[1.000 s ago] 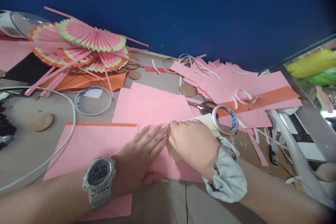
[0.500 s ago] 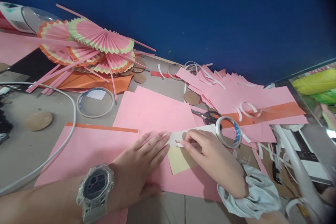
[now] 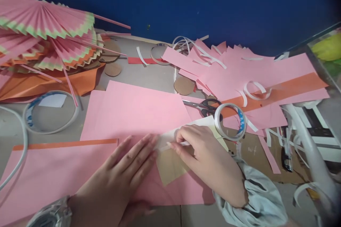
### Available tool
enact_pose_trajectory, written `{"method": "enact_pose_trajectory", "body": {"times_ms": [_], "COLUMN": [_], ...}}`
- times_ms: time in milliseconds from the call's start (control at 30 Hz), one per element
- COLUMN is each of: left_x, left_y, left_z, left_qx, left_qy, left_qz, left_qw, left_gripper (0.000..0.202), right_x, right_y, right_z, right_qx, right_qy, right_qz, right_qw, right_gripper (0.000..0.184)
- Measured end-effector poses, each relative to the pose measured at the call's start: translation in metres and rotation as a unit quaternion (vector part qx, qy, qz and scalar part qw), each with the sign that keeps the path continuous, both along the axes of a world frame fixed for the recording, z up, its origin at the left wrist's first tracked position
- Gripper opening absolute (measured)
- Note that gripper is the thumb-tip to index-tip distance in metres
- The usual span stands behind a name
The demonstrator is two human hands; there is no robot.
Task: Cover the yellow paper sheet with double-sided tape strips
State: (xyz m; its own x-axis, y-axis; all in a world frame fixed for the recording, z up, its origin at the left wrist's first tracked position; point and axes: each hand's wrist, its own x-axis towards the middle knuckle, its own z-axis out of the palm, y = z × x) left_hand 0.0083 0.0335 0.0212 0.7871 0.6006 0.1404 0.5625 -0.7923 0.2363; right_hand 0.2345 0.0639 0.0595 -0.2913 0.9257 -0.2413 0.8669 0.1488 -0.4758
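Observation:
My left hand (image 3: 128,170) lies flat on pink paper (image 3: 141,108), fingers stretched out, its tips at the left end of a white strip (image 3: 205,122). My right hand (image 3: 205,152) is closed, thumb and forefinger pinching at the white strip; the exact grip is partly hidden. Under that hand is a pale yellow sheet (image 3: 173,166), resting on the pink paper. A tape roll (image 3: 217,122) with a blue printed core touches the strip's right end. Behind it lie black-handled scissors (image 3: 209,105).
Pleated pink paper fans (image 3: 45,17) with thin sticks pile up at the back left. A larger tape ring (image 3: 76,113) and a white cable (image 3: 22,149) are on the left. Pink sheets (image 3: 239,74), a box cutter (image 3: 287,154) and a cardboard disc (image 3: 184,86) lie to the right.
The view has shifted closer and to the right, so the fans now sit farther left. My left hand stays flat, and my right hand keeps its pinch at the strip.

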Motion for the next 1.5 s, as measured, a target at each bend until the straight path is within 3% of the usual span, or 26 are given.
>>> {"method": "enact_pose_trajectory", "body": {"times_ms": [1000, 1233, 1500], "left_x": [0.001, 0.006, 0.008], "left_y": [0.001, 0.012, 0.01], "left_z": [0.001, 0.007, 0.004], "left_qx": [-0.012, 0.0, -0.019], "left_qy": [0.003, 0.001, 0.02], "left_qz": [0.001, -0.039, -0.021], "left_qw": [1.0, 0.999, 0.999], "left_gripper": [0.072, 0.086, 0.083], "right_x": [0.001, 0.001, 0.001], "right_y": [0.0, -0.001, -0.001], "right_z": [-0.008, -0.008, -0.004], "right_qx": [0.029, 0.016, 0.013], "right_qy": [-0.008, -0.017, -0.013], "right_qz": [0.019, 0.018, 0.015], "right_qw": [0.999, 1.0, 1.0], "right_gripper": [0.022, 0.019, 0.02]}}
